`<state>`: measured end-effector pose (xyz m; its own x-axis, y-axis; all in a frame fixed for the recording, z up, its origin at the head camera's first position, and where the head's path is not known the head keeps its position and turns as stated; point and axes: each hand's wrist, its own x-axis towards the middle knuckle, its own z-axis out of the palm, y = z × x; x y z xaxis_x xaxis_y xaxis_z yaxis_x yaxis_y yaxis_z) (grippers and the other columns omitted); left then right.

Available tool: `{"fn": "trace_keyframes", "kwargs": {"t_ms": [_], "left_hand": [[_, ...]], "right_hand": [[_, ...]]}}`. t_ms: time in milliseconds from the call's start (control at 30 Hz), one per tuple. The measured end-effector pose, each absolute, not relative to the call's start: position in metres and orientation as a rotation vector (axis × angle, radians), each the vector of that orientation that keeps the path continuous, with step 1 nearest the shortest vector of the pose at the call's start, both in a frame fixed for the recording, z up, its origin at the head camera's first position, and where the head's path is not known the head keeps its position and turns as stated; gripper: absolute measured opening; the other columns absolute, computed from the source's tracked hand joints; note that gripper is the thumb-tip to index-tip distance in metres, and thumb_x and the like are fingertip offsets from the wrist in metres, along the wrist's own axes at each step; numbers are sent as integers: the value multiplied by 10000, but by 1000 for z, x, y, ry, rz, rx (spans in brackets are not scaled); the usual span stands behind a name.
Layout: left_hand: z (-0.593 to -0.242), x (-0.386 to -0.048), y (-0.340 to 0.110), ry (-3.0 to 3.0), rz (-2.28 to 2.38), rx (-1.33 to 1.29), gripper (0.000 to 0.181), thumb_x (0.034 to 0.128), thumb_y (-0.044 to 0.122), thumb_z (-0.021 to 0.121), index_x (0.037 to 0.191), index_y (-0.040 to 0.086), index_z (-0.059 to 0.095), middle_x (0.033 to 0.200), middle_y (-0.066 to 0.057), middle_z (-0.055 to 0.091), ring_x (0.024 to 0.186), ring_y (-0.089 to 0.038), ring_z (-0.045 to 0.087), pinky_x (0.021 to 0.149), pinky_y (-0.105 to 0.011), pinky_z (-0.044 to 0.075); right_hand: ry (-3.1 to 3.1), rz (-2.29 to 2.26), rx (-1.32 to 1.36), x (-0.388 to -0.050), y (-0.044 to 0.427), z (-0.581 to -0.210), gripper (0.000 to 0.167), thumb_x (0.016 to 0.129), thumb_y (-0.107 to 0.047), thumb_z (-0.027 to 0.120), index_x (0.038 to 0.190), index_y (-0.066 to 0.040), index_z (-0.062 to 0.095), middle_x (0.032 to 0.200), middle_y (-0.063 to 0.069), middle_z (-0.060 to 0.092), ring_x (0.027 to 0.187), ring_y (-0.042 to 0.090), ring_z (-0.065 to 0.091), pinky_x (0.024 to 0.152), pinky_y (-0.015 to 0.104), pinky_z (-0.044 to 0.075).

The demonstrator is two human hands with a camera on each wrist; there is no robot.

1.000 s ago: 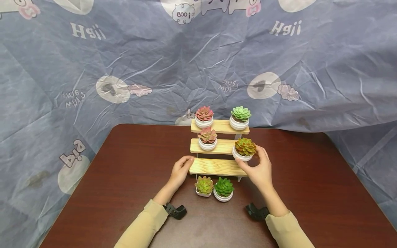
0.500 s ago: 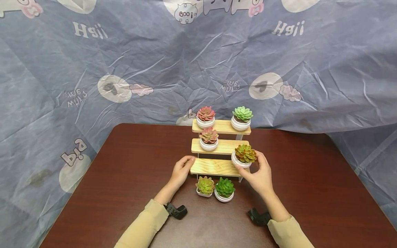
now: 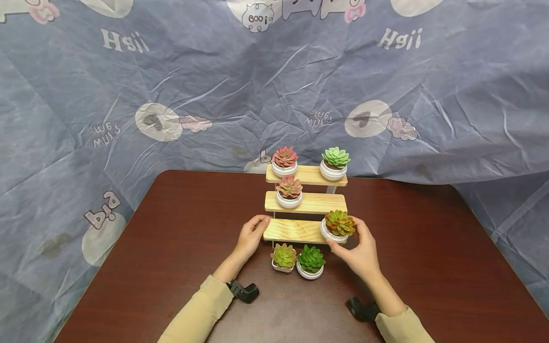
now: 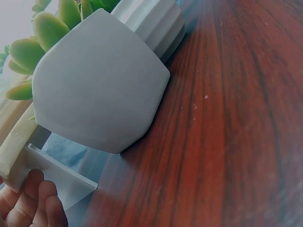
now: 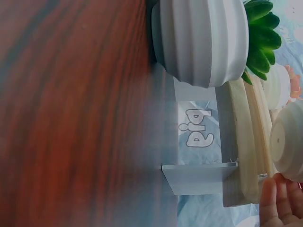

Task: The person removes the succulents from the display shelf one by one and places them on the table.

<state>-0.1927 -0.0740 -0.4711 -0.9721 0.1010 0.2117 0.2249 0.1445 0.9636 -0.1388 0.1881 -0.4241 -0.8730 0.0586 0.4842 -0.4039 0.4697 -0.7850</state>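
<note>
My right hand holds a white round pot with an orange-green succulent at the right end of the stand's lowest board. In the right wrist view the base of that pot shows, close to the board's edge; contact with the board cannot be told. At the other end, my left hand pinches the lowest board of the three-tier wooden plant stand; its fingers lie by the clear side support. In front sit a square-potted yellow-green succulent and a dark green succulent.
On the top board stand a red succulent at left and a light green succulent at right. A pink succulent is on the middle board's left. The stand is on a dark red-brown table before a patterned cloth.
My right hand has brought the orange-green succulent down from in front of the middle board to the lowest board's right end. The left hand keeps its place on the stand.
</note>
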Motion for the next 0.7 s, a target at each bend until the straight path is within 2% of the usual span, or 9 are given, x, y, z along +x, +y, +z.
{"fn": "trace_keyframes", "kwargs": {"t_ms": [100,367,700], "left_hand": [[-471,-193,-74,-2303,-1966,-335,244,989,147,500,1036,-42,646,743,-31,558,653,-97,492,616,-249,411],[-472,-193,-74,-2300,-1981,-328,245,988,151,502,1040,-41,646,812,-70,607,692,-93,519,639,-251,428],[-472,-193,-75,-2303,-1990,-333,239,989,142,497,1042,-40,644,750,-6,551,661,-94,494,621,-250,413]], "right_hand": [[-2275,1380,299,-136,190,-426,621,613,73,808,1158,102,513,1066,170,575,948,-34,491,795,91,381],[-2321,1322,315,-127,192,-427,620,613,69,807,1155,97,507,1055,177,566,931,-21,481,771,84,381],[-2362,1356,345,-120,195,-432,669,589,70,830,1173,72,503,1078,106,567,933,-22,498,770,91,400]]}}
